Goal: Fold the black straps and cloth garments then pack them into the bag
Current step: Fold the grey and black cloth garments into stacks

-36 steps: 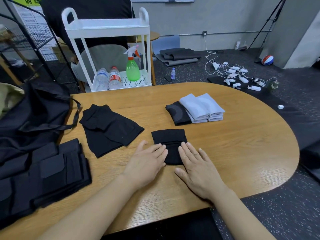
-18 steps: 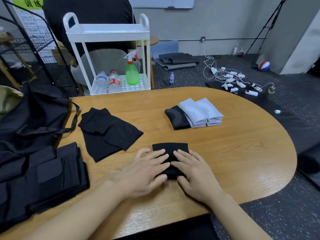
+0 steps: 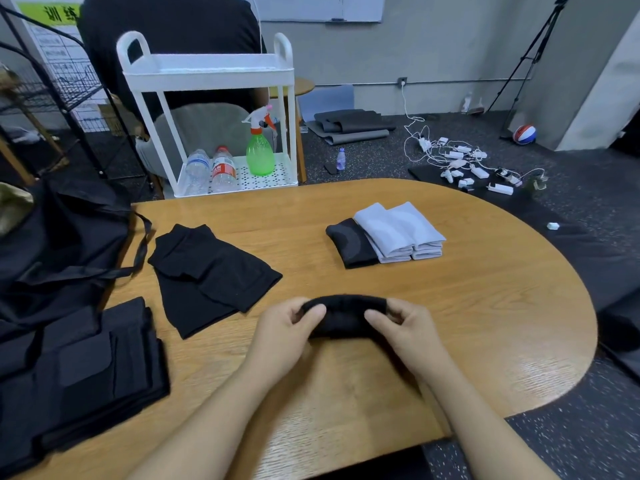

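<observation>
- Left hand [image 3: 289, 327] and right hand [image 3: 403, 329] each pinch an end of a small folded black cloth [image 3: 344, 315], near-centre above the table [image 3: 450, 306].
- Black bag [image 3: 59, 237] slumps far left, contents hidden.
- White cart [image 3: 207, 116] holds bottles, a green sprayer [image 3: 259, 150].

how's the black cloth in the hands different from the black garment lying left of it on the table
The small black cloth is bunched into a thick roll and pinched at its ends by the left hand and right hand; the larger black garment lies flat, spread wide and untouched on the table. Both are plain black fabric.
</observation>
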The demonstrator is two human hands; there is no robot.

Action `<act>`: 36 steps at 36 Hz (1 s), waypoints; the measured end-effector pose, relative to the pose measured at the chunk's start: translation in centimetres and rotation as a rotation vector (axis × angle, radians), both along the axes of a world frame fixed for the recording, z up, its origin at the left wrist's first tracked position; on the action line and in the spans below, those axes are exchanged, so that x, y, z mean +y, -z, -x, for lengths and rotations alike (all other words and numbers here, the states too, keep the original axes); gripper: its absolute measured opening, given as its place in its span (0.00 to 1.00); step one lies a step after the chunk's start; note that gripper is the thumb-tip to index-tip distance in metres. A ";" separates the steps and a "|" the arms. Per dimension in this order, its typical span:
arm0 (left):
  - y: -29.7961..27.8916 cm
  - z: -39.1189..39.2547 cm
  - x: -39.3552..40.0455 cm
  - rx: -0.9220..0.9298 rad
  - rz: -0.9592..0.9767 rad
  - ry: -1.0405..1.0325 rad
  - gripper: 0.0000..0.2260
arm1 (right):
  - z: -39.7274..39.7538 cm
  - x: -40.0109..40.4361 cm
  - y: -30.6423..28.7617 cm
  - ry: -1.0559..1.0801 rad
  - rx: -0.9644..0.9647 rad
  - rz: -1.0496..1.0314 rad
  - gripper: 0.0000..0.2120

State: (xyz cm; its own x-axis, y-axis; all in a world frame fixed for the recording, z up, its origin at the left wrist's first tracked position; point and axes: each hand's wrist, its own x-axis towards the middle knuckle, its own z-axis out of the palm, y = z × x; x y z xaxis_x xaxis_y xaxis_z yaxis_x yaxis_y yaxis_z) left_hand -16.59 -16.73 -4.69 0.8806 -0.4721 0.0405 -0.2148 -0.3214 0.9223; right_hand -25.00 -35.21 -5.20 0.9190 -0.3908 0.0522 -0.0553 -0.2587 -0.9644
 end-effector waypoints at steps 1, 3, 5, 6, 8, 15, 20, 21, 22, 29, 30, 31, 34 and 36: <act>-0.2 -0.4 -0.5 0.008 -0.012 -0.054 0.13 | -0.6 0.0 0.1 0.041 0.021 -0.027 0.05; -0.5 -1.2 -1.4 0.007 -0.073 -0.128 0.20 | -1.7 -0.1 0.7 0.120 0.082 -0.009 0.06; -0.5 -1.8 -2.1 0.001 -0.175 -0.171 0.22 | -2.6 -0.2 1.6 0.190 0.143 0.048 0.11; -0.4 -1.9 -2.3 0.006 -0.211 -0.193 0.22 | -3.0 -0.2 1.9 0.224 0.181 0.076 0.11; -0.1 -2.1 -2.6 0.009 -0.236 -0.239 0.23 | -3.5 0.1 2.0 0.281 0.240 0.124 0.11; 1.1 -1.7 -3.1 -0.078 -0.339 -0.392 0.20 | -3.9 1.4 1.9 0.417 0.315 0.295 0.10; 1.1 -1.2 -3.1 -0.119 -0.356 -0.429 0.13 | -3.9 2.1 2.1 0.505 0.258 0.333 0.14; 1.1 -1.1 -2.9 -0.130 -0.367 -0.429 0.15 | -3.9 2.1 2.2 0.513 0.246 0.336 0.15; 1.2 -1.0 -2.8 -0.149 -0.376 -0.430 0.16 | -3.9 2.2 2.3 0.519 0.235 0.344 0.16; 1.3 -1.2 -2.0 -0.161 -0.289 -0.409 0.16 | -3.5 2.1 2.3 0.531 0.204 0.360 0.17; 1.3 -1.2 -1.9 -0.146 -0.267 -0.408 0.16 | -3.5 2.0 2.2 0.535 0.200 0.337 0.17; 1.3 -1.3 -1.7 -0.132 -0.244 -0.407 0.16 | -3.4 1.9 2.1 0.543 0.192 0.303 0.16; 1.5 -1.3 -1.3 -0.154 -0.224 -0.406 0.15 | -3.0 1.6 1.8 0.554 0.134 0.198 0.14; 1.8 -1.1 -1.1 -0.264 -0.255 -0.393 0.13 | -2.5 1.6 1.9 0.547 0.063 0.322 0.14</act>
State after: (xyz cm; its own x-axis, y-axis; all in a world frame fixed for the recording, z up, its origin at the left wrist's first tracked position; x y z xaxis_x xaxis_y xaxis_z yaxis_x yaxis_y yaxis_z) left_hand -15.50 -17.84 -6.47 0.9683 -0.1327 0.2117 -0.2473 -0.6308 0.7355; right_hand -22.47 -33.61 -7.06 0.5958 -0.7784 0.1977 -0.3160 -0.4535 -0.8334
